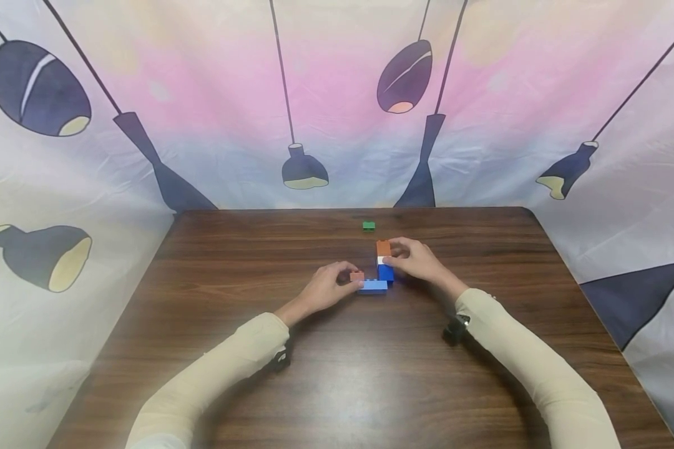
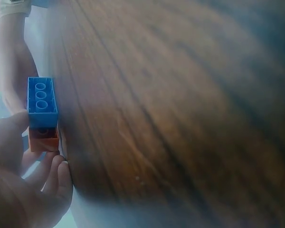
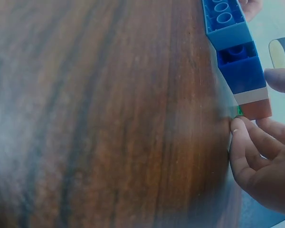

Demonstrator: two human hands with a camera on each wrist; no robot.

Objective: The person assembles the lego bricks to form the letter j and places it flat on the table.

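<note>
My left hand pinches the left end of a long light blue toy building brick with a small red brick joined behind it. The light blue brick's hollow underside faces the left wrist camera. My right hand pinches a stack of an orange brick, a thin white brick and a dark blue brick, its thumb on the near side. The dark blue brick meets the light blue one near its right end; I cannot tell whether they are locked together.
A small green brick lies farther back on the dark wooden table, near its far edge. Behind the table hangs a cloth printed with lamps. Each sleeve has a dark wrist camera under it.
</note>
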